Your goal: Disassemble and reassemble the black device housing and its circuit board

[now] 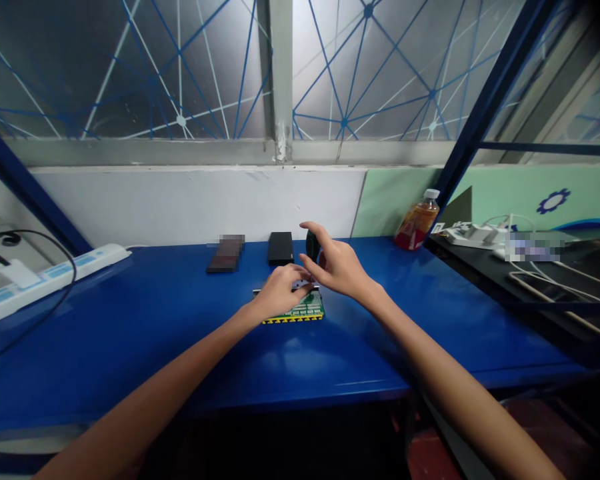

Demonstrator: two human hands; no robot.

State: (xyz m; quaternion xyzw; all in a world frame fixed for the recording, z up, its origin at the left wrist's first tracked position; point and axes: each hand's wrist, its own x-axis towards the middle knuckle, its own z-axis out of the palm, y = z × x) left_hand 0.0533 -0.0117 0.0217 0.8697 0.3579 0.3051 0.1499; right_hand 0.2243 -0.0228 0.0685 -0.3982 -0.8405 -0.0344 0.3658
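Observation:
A green circuit board [310,308] with a yellow strip of terminals along its near edge lies on the blue table. Over its left and far part rests my left hand [280,291], with thumb and fingers brought together near the far right corner; whatever is between them is hidden. My right hand [341,267] is above that corner, its fingers around the dark upright handle of what looks like a screwdriver [311,245]. The lower end of this tool points down at my left fingertips, and its tip cannot be made out.
Behind the board lie a black box [280,248] and a dark flat item [226,255], partly blurred out. A drink bottle [418,220] stands at the back right. On the left is a white power strip [97,259] with a black cable. Chargers and cables [485,235] lie on a black surface at right.

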